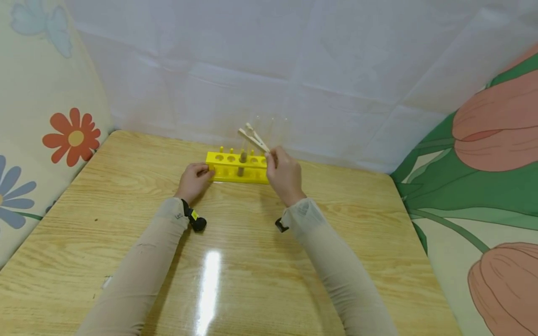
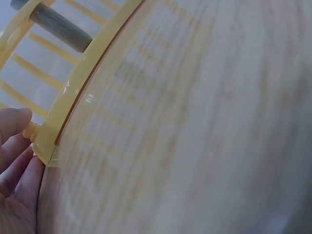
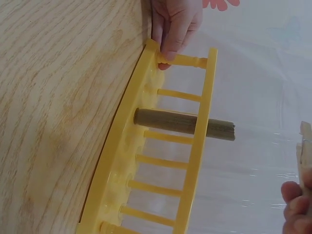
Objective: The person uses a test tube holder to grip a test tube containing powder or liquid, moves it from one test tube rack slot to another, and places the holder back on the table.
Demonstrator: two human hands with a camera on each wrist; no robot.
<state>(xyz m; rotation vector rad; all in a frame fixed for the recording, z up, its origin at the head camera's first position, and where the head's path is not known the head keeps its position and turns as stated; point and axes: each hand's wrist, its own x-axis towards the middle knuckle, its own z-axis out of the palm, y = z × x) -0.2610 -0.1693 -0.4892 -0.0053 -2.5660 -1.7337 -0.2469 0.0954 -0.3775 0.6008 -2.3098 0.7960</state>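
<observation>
The left hand (image 1: 194, 180) pinched the end post (image 3: 186, 60) of the yellow test-tube rack (image 1: 229, 178), probably steadying it. The right hand (image 1: 286, 175) gripped a wooden test-tube clamp (image 1: 259, 141) pointing forward-left, likely to leave its far end free; the dark-filled test tube (image 3: 165, 120) stood racked between the hands.

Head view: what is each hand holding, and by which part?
The left hand pinches the yellow rack by its left end post; the right hand holds the pale clamp by its near end.

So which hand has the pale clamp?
The right hand: it grips the pale clamp, while the left hand holds one end of the yellow rack.
</observation>
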